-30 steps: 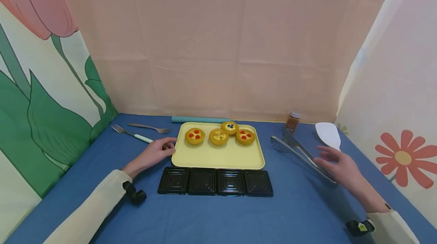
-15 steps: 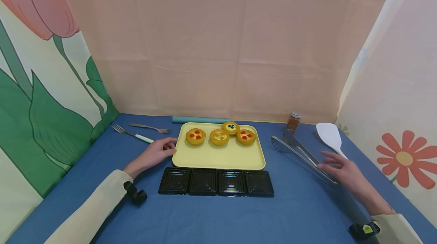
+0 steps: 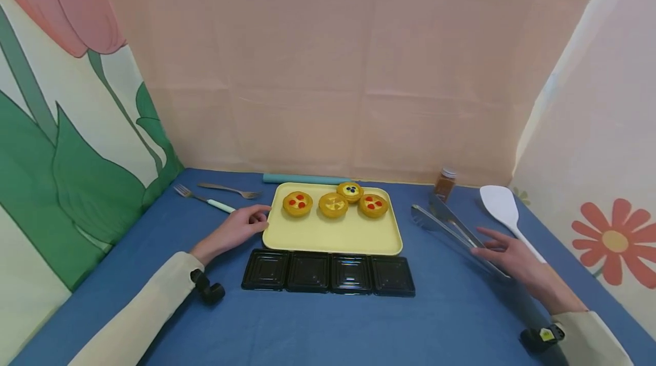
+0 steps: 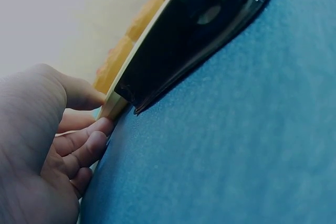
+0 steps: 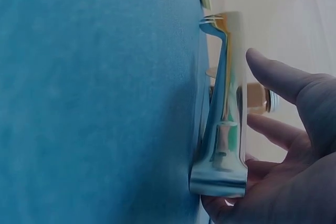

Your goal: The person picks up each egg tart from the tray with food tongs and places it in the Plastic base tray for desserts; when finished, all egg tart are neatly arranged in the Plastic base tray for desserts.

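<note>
My left hand (image 3: 233, 232) pinches the left rim of a pale yellow tray (image 3: 328, 238); in the left wrist view the thumb lies on top and the curled fingers below the tray edge (image 4: 111, 106). Several small tarts (image 3: 297, 204) sit on the tray, topped with red, yellow or dark pieces. My right hand (image 3: 517, 263), thumb and fingers apart, is over the handle end of metal tongs (image 3: 451, 218) lying on the blue cloth. The right wrist view has the tongs (image 5: 218, 182) between the thumb side and the cloth; finger contact there is unclear.
A black four-section plastic tray (image 3: 328, 279) lies right in front of the yellow tray. Two forks (image 3: 220, 206) are at left, a teal rod (image 3: 307, 179) behind. A brown-filled jar (image 3: 444, 185) and white spatula (image 3: 499, 206) stand and lie at right.
My right hand has shifted slightly down and away from the spatula, so more of its handle shows. The left hand stays at the tray rim. The head view has shifted slightly.
</note>
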{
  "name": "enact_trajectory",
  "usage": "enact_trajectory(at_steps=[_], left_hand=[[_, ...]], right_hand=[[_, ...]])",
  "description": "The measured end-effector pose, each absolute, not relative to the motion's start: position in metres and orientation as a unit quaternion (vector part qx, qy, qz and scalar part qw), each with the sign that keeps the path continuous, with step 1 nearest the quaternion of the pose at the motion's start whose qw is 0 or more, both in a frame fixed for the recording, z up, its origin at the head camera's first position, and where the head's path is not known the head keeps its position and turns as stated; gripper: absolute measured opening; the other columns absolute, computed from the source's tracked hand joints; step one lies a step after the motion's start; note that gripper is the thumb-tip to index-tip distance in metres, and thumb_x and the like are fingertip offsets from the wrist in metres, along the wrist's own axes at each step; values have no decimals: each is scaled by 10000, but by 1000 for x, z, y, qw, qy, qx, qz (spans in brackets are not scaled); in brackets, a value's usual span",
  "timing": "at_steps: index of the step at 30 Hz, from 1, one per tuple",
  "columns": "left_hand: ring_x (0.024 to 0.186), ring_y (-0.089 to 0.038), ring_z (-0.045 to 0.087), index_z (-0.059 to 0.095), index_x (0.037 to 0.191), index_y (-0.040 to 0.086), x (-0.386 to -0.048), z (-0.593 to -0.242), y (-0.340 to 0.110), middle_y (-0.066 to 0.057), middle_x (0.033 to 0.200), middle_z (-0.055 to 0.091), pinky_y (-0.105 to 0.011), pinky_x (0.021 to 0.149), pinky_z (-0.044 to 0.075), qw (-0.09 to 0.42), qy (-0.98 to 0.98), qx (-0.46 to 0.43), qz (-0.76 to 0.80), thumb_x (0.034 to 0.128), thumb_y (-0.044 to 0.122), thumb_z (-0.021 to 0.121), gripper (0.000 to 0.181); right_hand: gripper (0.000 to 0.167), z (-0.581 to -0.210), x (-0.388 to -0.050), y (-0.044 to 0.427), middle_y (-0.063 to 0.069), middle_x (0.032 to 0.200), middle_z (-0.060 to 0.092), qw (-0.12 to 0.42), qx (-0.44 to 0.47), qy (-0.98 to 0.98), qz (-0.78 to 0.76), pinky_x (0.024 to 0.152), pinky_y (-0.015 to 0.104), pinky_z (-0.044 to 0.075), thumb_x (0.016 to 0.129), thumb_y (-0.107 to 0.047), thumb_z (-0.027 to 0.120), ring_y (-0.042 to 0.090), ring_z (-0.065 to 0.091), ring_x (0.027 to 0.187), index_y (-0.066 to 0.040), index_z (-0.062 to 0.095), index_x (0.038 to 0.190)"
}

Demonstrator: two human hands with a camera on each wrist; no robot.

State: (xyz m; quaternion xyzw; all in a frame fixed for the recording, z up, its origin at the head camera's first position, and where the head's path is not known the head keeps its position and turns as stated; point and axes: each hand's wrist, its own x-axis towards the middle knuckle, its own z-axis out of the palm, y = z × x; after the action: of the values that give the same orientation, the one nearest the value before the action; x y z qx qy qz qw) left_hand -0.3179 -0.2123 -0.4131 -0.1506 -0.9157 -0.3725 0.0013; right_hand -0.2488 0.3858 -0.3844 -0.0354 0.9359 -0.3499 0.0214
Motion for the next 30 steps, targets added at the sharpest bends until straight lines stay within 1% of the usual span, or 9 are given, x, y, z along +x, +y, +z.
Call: enact_trajectory(at_steps=[7, 13, 17, 20, 24, 28, 30], left_hand=[[870, -190, 556, 535, 1411, -20, -322, -412, -203, -43, 1014, 624, -400, 819, 458, 1, -910, -164, -380, 999, 200, 620, 475], [855, -191, 563, 547, 1398, -21, -320, -413, -203, -46, 999, 627, -397, 811, 458, 5, -908, -166, -385, 992, 179, 626, 460], [848, -186, 559, 551, 1395, -18, -318, -414, -206, -37, 991, 626, -390, 804, 456, 7, -909, -163, -383, 990, 179, 626, 457], [847, -187, 561, 553, 1396, -14, -317, -414, -208, -34, 991, 627, -390, 803, 456, 8, -910, -159, -382, 988, 178, 628, 457], [845, -185, 564, 553, 1394, -22, -317, -414, -210, -38, 990, 631, -391, 796, 459, 10, -911, -159, -381, 988, 176, 625, 458], [850, -182, 566, 550, 1400, -19, -316, -413, -212, -38, 997, 632, -389, 804, 460, 9, -911, -155, -381, 990, 179, 625, 461], [849, -181, 566, 549, 1401, -21, -314, -412, -214, -39, 998, 633, -387, 805, 462, 9, -912, -153, -381, 993, 176, 625, 459]], right_hand=[[786, -381, -249, 393, 424, 1375, 456, 15, -34, 941, -336, 937, 639, 431, 966, -406, 684, 559, 471, 1253, 29, 363, 1536], [782, -381, -251, 391, 425, 1326, 498, 12, -43, 943, -331, 910, 607, 462, 956, -390, 702, 544, 516, 1211, 62, 387, 1511], [779, -382, -256, 388, 380, 1242, 586, 8, -46, 946, -320, 878, 568, 484, 949, -391, 712, 476, 590, 1129, 87, 411, 1486], [761, -383, -260, 385, 328, 1186, 639, 1, -49, 948, -315, 831, 499, 501, 939, -388, 725, 397, 630, 1054, 87, 446, 1464], [713, -385, -262, 381, 288, 1156, 666, -14, -56, 950, -307, 754, 409, 491, 931, -369, 738, 337, 639, 993, 84, 501, 1429], [684, -386, -264, 377, 262, 1134, 679, -24, -59, 954, -293, 699, 370, 477, 936, -361, 734, 302, 634, 947, 87, 525, 1408], [672, -385, -265, 375, 226, 1085, 696, -25, -60, 953, -296, 670, 346, 464, 941, -353, 730, 272, 639, 899, 86, 526, 1408]])
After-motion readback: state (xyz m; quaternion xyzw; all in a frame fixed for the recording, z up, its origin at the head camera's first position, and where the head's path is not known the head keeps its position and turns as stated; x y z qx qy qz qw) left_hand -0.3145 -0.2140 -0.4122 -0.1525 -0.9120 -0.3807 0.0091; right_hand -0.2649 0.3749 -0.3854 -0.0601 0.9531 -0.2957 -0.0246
